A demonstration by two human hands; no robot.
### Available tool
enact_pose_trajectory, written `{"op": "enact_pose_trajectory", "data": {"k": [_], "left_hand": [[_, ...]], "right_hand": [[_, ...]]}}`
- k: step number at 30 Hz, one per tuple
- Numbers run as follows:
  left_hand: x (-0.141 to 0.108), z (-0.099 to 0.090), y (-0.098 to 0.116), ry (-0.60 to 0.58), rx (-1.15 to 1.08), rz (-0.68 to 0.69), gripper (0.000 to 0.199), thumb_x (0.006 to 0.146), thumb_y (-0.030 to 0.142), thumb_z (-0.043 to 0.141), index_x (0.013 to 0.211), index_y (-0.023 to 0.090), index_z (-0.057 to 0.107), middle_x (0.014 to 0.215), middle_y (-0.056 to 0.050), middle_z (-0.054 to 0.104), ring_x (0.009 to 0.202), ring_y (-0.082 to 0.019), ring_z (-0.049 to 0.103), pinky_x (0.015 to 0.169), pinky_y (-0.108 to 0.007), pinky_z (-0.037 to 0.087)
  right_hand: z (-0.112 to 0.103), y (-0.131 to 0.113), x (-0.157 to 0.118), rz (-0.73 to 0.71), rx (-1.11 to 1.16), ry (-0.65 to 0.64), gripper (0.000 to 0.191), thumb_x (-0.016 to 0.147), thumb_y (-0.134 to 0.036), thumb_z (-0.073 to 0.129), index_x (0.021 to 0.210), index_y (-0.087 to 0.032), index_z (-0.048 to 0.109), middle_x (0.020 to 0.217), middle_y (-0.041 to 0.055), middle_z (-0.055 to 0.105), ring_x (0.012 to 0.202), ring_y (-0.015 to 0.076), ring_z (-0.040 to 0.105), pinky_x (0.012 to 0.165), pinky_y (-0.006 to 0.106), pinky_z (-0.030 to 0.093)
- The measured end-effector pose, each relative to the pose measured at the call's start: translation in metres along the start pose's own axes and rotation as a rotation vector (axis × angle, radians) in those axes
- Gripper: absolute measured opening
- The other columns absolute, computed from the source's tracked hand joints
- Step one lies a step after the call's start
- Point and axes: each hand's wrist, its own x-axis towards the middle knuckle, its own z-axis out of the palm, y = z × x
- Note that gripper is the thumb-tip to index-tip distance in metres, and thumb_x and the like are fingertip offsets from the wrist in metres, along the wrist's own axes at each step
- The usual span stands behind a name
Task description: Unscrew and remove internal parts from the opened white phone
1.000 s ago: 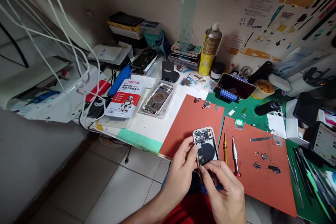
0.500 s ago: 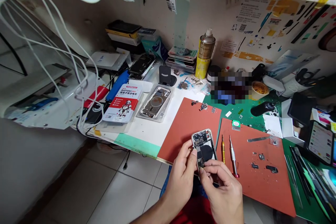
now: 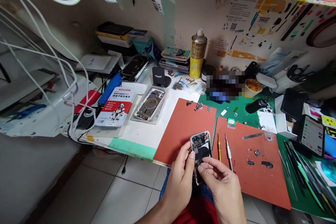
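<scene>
Pixelated patch (image 3: 225, 85) near back edge of desk (image 3: 147, 140); whatever sits under it cannot be made out. Phone rear housing (image 3: 201, 147) partly covered by left hand (image 3: 180, 185) and right hand (image 3: 223, 185); its lower end is hidden, and what the right fingertips (image 3: 206, 162) meet cannot be seen. Small parts on red mat (image 3: 253, 157) too small to identify. Tweezers (image 3: 294, 171) toward desk's right corner crowd together, some cut off by the frame. Printed wall sheet (image 3: 244, 10) too small to read.

screwdriver (image 3: 229, 153) right of phone housing (image 3: 201, 144)
</scene>
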Motion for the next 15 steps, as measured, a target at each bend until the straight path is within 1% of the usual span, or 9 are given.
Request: {"op": "enact_pose_trajectory", "data": {"k": [3, 6, 8, 11, 15], "left_hand": [[0.000, 0.001, -0.001, 0.004, 0.061, 0.002, 0.046, 0.095, 0.049, 0.063, 0.135, 0.027, 0.063, 0.131, -0.010, 0.069, 0.112, -0.026, 0.065, 0.093, -0.034, 0.051], [0.001, 0.003, 0.002, 0.027, 0.113, -0.005, 0.047, 0.095, 0.050, 0.062, 0.135, 0.026, 0.063, 0.132, -0.010, 0.068, 0.115, -0.027, 0.064, 0.094, -0.035, 0.051], [0.002, 0.004, 0.004, 0.029, 0.124, -0.010, 0.046, 0.094, 0.050, 0.063, 0.133, 0.025, 0.064, 0.130, -0.010, 0.069, 0.116, -0.028, 0.064, 0.094, -0.036, 0.051], [0.002, 0.006, 0.008, 0.021, 0.111, 0.001, 0.045, 0.093, 0.048, 0.064, 0.130, 0.023, 0.065, 0.125, -0.010, 0.071, 0.113, -0.029, 0.064, 0.095, -0.037, 0.052], [0.003, 0.008, 0.010, 0.020, 0.069, 0.016, 0.044, 0.092, 0.047, 0.066, 0.128, 0.023, 0.067, 0.120, -0.010, 0.072, 0.107, -0.029, 0.066, 0.090, -0.036, 0.054]], "right_hand": [[-0.001, 0.000, -0.002, 0.010, -0.015, 0.009, 0.067, 0.054, -0.059, 0.092, 0.100, -0.013, 0.076, 0.089, 0.0129, 0.076, 0.077, 0.0203, 0.071, 0.074, 0.032, 0.060], [-0.001, 0.005, -0.003, -0.030, -0.020, 0.019, 0.066, 0.059, -0.060, 0.089, 0.103, -0.014, 0.076, 0.093, 0.0138, 0.076, 0.080, 0.0214, 0.072, 0.076, 0.034, 0.060], [-0.001, 0.008, -0.002, -0.055, -0.001, 0.011, 0.065, 0.060, -0.060, 0.089, 0.105, -0.014, 0.074, 0.094, 0.0130, 0.075, 0.078, 0.0191, 0.070, 0.074, 0.031, 0.059], [-0.001, 0.008, -0.001, -0.077, 0.054, -0.022, 0.064, 0.061, -0.058, 0.089, 0.105, -0.015, 0.070, 0.089, 0.0089, 0.073, 0.073, 0.0145, 0.066, 0.069, 0.026, 0.055], [0.000, 0.002, 0.001, -0.072, 0.080, -0.070, 0.061, 0.063, -0.055, 0.089, 0.104, -0.016, 0.066, 0.082, 0.0047, 0.069, 0.070, 0.0119, 0.061, 0.066, 0.024, 0.051]]}}
